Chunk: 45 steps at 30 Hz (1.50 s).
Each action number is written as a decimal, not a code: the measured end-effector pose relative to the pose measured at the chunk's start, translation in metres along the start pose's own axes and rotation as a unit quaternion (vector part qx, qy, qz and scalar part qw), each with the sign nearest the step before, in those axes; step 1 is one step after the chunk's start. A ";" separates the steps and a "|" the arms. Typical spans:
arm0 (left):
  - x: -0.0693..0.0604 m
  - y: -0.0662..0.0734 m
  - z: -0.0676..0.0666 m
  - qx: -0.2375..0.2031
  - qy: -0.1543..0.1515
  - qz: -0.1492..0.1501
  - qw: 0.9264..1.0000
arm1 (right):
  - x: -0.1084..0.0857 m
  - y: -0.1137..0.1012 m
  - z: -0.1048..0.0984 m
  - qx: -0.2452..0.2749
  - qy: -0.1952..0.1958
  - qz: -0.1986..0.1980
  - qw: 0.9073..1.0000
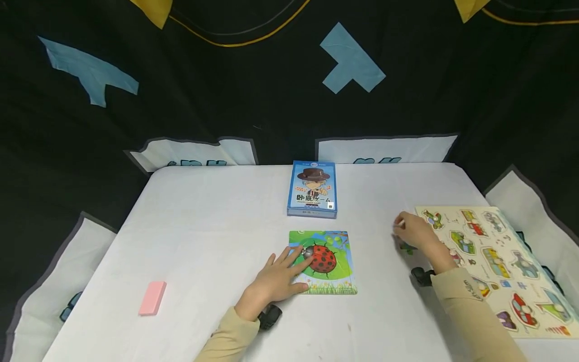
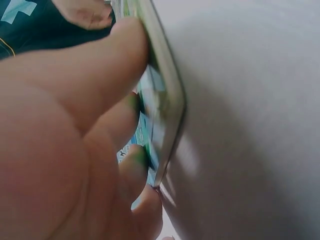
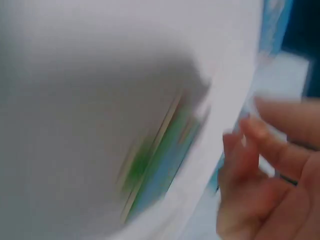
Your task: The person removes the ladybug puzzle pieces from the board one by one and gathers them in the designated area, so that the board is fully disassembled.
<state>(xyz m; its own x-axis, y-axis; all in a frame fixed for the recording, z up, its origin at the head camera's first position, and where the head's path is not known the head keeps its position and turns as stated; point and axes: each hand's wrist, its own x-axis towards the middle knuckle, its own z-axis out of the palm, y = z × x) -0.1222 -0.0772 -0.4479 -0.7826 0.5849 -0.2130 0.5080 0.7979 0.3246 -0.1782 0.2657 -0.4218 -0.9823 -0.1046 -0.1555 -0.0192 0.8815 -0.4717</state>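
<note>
The left hand (image 1: 278, 276) lies spread on the ladybug board (image 1: 326, 261), its fingers straight and ungripping: they reach over the left part of the picture, one touching the ladybug near its head, while the thumb rests by the corner closest to the person. The board lies flat on the surface (image 1: 217, 216), and most of the ladybug shows just to the right of those fingers.

The right hand (image 1: 416, 231) is well apart to the right, its fingers bent with the tips close to the thumb; the wrist view there is blurred, so I cannot tell whether they pinch anything. Small green and blue flat pieces (image 3: 160, 155) sit near them, on the side toward the wrist. Just right of the same fingers is the puzzle board (image 1: 506, 247) with its vehicle shapes, partly behind the forearm.

A blue card box (image 1: 312, 188) lies beyond the left fingers, past the ladybug board's far edge. A pink block (image 1: 153, 298) is well to the left of the left fingers.
</note>
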 end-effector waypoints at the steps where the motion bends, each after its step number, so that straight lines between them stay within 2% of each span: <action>1: 0.000 0.000 0.000 -0.001 0.000 0.000 1.000 | 0.000 -0.009 0.006 0.016 0.004 -0.017 1.000; 4: 0.001 -0.001 0.002 -0.004 -0.002 0.001 1.000 | 0.002 -0.040 0.027 0.053 -0.012 -0.072 0.996; 6: 0.002 0.000 0.002 -0.005 -0.002 0.002 1.000 | 0.003 -0.059 0.039 0.057 -0.028 -0.093 0.994; 10: 0.004 0.002 0.004 -0.002 -0.001 0.001 1.000 | 0.003 -0.086 0.056 0.035 -0.056 -0.115 0.991; 14: 0.005 0.004 0.002 -0.001 -0.001 0.000 1.000 | -0.001 -0.100 0.064 0.005 -0.058 -0.111 0.992; 20: 0.004 0.006 -0.002 -0.005 -0.002 -0.002 1.000 | 0.001 -0.102 0.069 0.033 -0.042 -0.080 0.995; 27: 0.003 0.006 -0.001 0.002 -0.004 -0.002 1.000 | 0.008 -0.099 0.069 0.097 -0.034 -0.063 0.993; 31: 0.003 0.005 -0.001 0.007 -0.006 -0.004 1.000 | 0.010 -0.100 0.070 0.116 -0.037 -0.073 0.990; 34: 0.003 0.004 -0.001 0.008 -0.006 -0.005 1.000 | 0.011 -0.101 0.070 0.103 -0.040 -0.085 0.990; 39: 0.001 0.004 -0.003 0.000 -0.003 -0.002 1.000 | 0.012 -0.100 0.071 0.089 -0.022 -0.092 0.992; 45: -0.001 0.002 -0.003 -0.006 0.001 -0.002 1.000 | 0.010 -0.092 0.064 0.121 -0.009 -0.100 0.988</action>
<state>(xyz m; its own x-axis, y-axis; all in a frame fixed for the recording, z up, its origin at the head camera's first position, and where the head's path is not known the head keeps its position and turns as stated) -0.1217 -0.0768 -0.4439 -0.7849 0.5819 -0.2128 0.5010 0.7981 0.3346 -0.1745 0.1542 -0.4353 -0.9602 -0.2743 -0.0524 -0.1643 0.7066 -0.6882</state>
